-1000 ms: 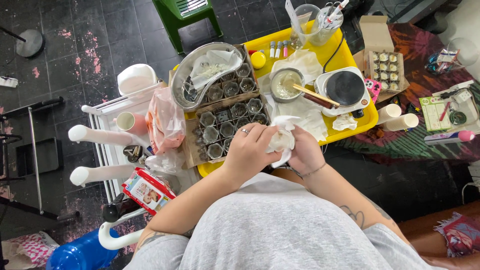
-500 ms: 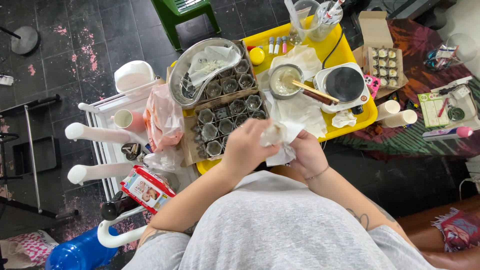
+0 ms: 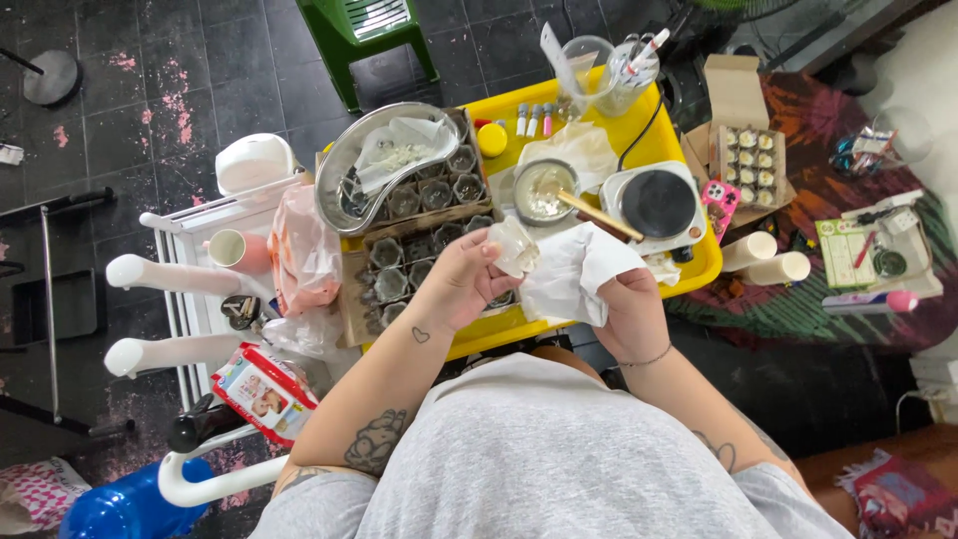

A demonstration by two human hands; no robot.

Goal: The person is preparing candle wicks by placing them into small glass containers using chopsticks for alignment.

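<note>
Left hand lifted small jar, tray-edge.

Yellow tray, white cloth

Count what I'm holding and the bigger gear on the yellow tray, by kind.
Small clear jar in left hand: 1
White cloth in right hand: 1
Hot plate: 1
Small pot with wooden stirrer: 1
Metal kidney basin: 1
Total: 5
</note>
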